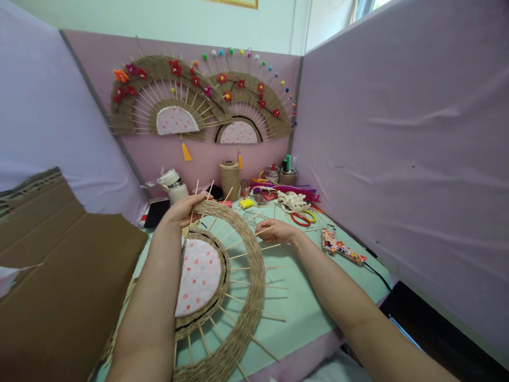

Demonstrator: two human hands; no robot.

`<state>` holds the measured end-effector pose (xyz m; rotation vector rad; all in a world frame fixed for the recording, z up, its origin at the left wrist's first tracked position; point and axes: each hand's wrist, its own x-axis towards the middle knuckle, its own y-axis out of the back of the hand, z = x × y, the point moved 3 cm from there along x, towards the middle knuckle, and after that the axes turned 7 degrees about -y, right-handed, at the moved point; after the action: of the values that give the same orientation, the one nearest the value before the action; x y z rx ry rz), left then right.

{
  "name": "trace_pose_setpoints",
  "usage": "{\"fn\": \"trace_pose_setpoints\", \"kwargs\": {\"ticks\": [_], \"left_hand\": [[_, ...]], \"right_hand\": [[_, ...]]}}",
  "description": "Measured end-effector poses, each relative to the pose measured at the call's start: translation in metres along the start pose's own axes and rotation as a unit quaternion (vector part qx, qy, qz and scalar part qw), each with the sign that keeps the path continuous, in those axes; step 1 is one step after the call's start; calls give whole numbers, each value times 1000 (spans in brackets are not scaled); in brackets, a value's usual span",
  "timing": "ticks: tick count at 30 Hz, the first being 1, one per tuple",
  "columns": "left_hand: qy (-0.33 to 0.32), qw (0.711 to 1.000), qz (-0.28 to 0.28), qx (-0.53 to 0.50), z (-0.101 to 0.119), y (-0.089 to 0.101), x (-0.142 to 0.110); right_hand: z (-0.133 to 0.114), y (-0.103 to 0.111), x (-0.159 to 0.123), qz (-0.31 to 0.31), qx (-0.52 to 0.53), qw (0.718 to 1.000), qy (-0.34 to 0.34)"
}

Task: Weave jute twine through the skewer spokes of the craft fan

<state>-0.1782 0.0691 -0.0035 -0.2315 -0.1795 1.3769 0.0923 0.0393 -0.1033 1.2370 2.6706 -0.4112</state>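
Note:
A half-round fan of wooden sticks woven with jute twine (242, 276) lies on the mint-green table (302, 313), with a pink floral fabric centre (199, 276). My left hand (183, 208) grips the fan's far rim, fingers curled over the woven band and sticks. My right hand (276, 231) is closed in a pinch at the fan's right edge, on a stick tip or thin twine; which one I cannot make out.
Two finished fans (199, 101) with flowers hang on the back partition. A twine spool (230, 179), white bottle (174, 184), pipe cleaners (294, 189), scissors (300, 218) and a patterned glue gun (342, 248) lie beyond. Cardboard (63, 276) lies at left.

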Motion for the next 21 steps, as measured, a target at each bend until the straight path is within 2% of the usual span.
{"fn": "trace_pose_setpoints", "kwargs": {"ticks": [3,7,14,18,21], "left_hand": [[1,1000,3,-19,4,-6,-4],[-12,999,20,-40,12,-5,-9],[-21,991,102,-82,16,30,-10],[10,991,111,-73,7,32,-7],[44,991,117,-54,-5,30,-4]], "right_hand": [[0,-2,1,-11,16,1000,4],[-6,-5,1,0,60,997,48],[-18,-12,-1,55,71,990,113],[-14,-13,3,55,25,993,99],[-8,-11,5,77,-77,991,74]]}}
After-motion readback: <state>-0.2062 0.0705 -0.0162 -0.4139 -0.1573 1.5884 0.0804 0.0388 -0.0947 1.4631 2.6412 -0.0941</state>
